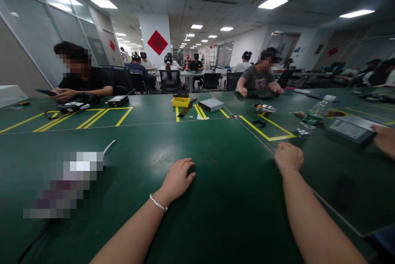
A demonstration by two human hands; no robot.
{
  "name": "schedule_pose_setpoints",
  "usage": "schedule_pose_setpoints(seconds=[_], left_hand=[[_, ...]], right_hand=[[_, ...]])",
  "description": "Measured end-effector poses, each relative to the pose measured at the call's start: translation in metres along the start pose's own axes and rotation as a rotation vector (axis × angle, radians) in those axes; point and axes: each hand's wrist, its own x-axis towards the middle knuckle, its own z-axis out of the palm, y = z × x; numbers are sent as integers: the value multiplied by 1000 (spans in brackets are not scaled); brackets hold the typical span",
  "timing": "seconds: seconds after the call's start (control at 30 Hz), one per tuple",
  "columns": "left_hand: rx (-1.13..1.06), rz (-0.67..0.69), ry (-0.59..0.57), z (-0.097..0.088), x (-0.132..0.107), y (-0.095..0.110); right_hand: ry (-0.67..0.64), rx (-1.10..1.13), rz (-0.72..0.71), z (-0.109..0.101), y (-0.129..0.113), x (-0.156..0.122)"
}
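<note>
My left hand [179,177] rests on the green tabletop [222,198], its thumb apart from the loosely bent fingers and nothing in it. Further right, my right hand [289,157] is curled closed at a seam in the table, just below a yellow tape outline [282,137]. Its palm side is hidden, so whatever it may hold does not show. A clear plastic bottle [316,113] stands beyond that hand. To the left lies a long pixelated thing [64,185] with a pale loop at its far end and a dark cord.
A metal bowl [264,108], a grey box [211,104] and a yellow tray [180,102] sit across the table. Another grey box [352,129] is at the right, beside a co-worker's hand [385,138]. Two people sit opposite, one holding a phone [46,92].
</note>
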Motion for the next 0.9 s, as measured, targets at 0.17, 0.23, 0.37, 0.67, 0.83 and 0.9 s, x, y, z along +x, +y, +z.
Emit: schedule_pose_setpoints(seconds=[0.17,0.23,0.37,0.67,0.83,0.9], left_hand=[[67,21,-2,3,-1,1],[108,38,-26,3,-1,1],[193,107,-161,0,-3,-3],[276,59,-219,-8,-13,-2],[213,47,-235,-17,-23,-1],[181,26,-235,-19,-25,-2]], right_hand=[[-142,188,-442,-18,-112,-27],[-280,271,-609,-26,-154,-49],[-545,316,-846,-40,-198,-97],[-694,265,-896,-43,-185,-91],[-351,4,-285,-39,-110,-27],[-266,-114,3,-37,-70,-10]])
